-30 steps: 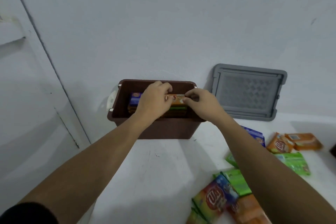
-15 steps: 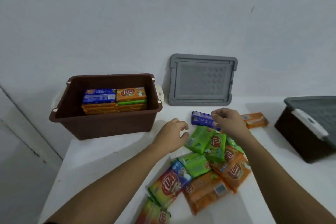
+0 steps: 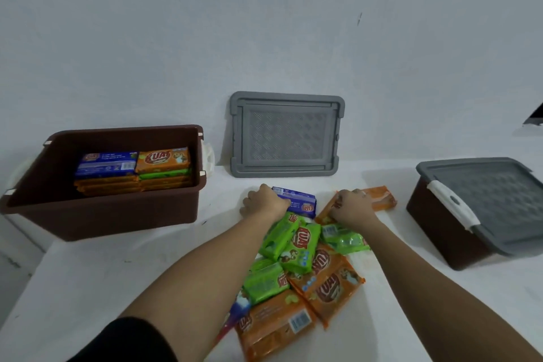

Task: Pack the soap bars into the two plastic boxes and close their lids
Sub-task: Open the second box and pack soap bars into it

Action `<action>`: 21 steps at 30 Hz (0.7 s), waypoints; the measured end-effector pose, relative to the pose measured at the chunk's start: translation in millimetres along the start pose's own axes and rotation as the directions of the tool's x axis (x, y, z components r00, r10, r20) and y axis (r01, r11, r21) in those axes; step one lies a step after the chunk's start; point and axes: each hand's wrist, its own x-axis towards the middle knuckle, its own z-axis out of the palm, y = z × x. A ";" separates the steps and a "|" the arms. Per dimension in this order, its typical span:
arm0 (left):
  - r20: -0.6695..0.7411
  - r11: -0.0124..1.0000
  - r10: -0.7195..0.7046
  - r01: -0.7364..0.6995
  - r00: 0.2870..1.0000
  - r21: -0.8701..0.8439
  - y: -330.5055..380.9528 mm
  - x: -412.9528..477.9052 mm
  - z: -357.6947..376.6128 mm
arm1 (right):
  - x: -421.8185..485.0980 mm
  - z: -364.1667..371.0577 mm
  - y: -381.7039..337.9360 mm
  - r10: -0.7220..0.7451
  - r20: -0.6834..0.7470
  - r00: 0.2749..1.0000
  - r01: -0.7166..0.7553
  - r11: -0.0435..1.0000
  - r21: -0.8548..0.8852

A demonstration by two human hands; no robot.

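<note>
An open brown plastic box (image 3: 117, 214) stands at the left, holding stacked soap bars (image 3: 133, 167) in blue, orange and green wrappers. Its grey lid (image 3: 286, 135) leans against the wall. A second brown box (image 3: 440, 232) at the right carries a grey lid on top. A pile of green and orange soap bars (image 3: 296, 267) lies on the white table between my arms. My left hand (image 3: 264, 203) grips a blue soap bar (image 3: 302, 203) at the pile's far edge. My right hand (image 3: 352, 209) grips an orange soap bar (image 3: 379, 200) beside it.
The white table (image 3: 102, 288) ends at a wall behind the boxes. Its left edge drops off under the open box. A dark object (image 3: 534, 117) shows at the far right edge.
Both hands left the open box and came to the pile. The left hand moved forward onto the blue bar, the right hand shifted right onto the orange bar. The view turned right.
</note>
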 end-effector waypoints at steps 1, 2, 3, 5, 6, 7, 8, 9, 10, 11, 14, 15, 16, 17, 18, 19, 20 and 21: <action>-0.004 1.000 -0.016 0.016 1.000 -0.002 1.2 -0.1 0.9 | 2.4 1.0 1.2 -0.001 0.009 1.000 0.001 1.000 -0.017; -0.006 1.000 -0.026 0.026 1.000 -0.016 2.9 -0.9 2.6 | 6.3 2.1 4.2 0.003 0.027 1.000 -0.003 1.000 -0.027; -0.006 0.999 -0.028 0.028 1.000 -0.038 4.6 -2.1 4.1 | 10.4 2.7 7.5 0.014 0.050 0.999 -0.013 1.000 -0.027; -0.010 0.996 -0.013 0.012 1.000 -0.091 4.6 -4.6 4.9 | 14.1 1.3 11.1 0.028 0.082 0.996 -0.031 0.999 0.029; -0.017 0.992 0.002 -0.004 1.000 -0.123 2.9 -4.6 6.1 | 15.0 0.8 12.1 0.022 0.080 0.997 -0.027 0.998 0.064; -0.024 0.987 0.022 -0.026 0.999 -0.159 1.2 -5.0 6.5 | 14.7 0.0 12.5 0.009 0.076 0.997 -0.016 0.996 0.089; -0.026 0.978 0.049 -0.053 0.998 -0.199 -1.0 -6.1 6.9 | 14.4 0.2 13.5 0.008 0.076 0.997 -0.016 0.994 0.108; -0.031 0.966 0.078 -0.084 0.996 -0.243 -3.0 -7.8 6.0 | 14.4 -0.6 14.1 0.012 0.074 0.997 -0.021 0.992 0.126; -0.034 0.952 0.104 -0.110 0.994 -0.285 -4.6 -10.0 5.0 | 13.8 -1.8 15.3 0.029 0.082 0.996 -0.040 0.990 0.137; -0.038 0.935 0.120 -0.125 0.992 -0.332 -5.7 -11.6 2.8 | 13.5 -3.8 16.9 0.042 0.090 0.995 -0.054 0.988 0.144; -0.041 0.842 0.152 -0.151 0.988 -0.518 -7.3 -15.5 -6.2 | 15.1 -9.0 24.2 0.043 0.080 0.996 -0.064 0.955 0.291; -0.026 0.816 0.162 -0.149 0.986 -0.559 -7.6 -15.8 -9.4 | 15.7 -11.9 26.5 0.026 0.079 0.996 -0.056 0.915 0.400; 0.001 0.799 0.169 -0.136 0.986 -0.586 -8.5 -14.8 -11.4 | 15.3 -14.7 28.8 0.001 0.086 0.996 -0.044 0.865 0.499; 0.028 0.786 0.171 -0.119 0.985 -0.607 -9.7 -14.1 -13.9 | 14.5 -18.4 30.6 -0.031 0.099 0.995 -0.032 0.817 0.576; 0.044 0.780 0.178 -0.114 0.983 -0.615 -10.9 -14.2 -16.3 | 13.9 -21.5 32.0 -0.069 0.108 0.992 -0.014 0.779 0.627; 0.047 0.783 0.195 -0.127 0.980 -0.609 -11.5 -15.5 -18.1 | 12.1 -24.8 32.9 -0.105 0.127 0.986 -0.003 0.759 0.651; 0.033 0.792 0.220 -0.158 0.975 -0.590 -12.8 -17.4 -22.3 | 11.7 -27.9 31.0 -0.147 0.153 0.977 0.008 0.746 0.666; 0.017 0.804 0.248 -0.196 0.969 -0.562 -12.1 -20.0 -25.1 | 11.0 -30.8 31.3 -0.183 0.187 0.965 0.008 0.736 0.677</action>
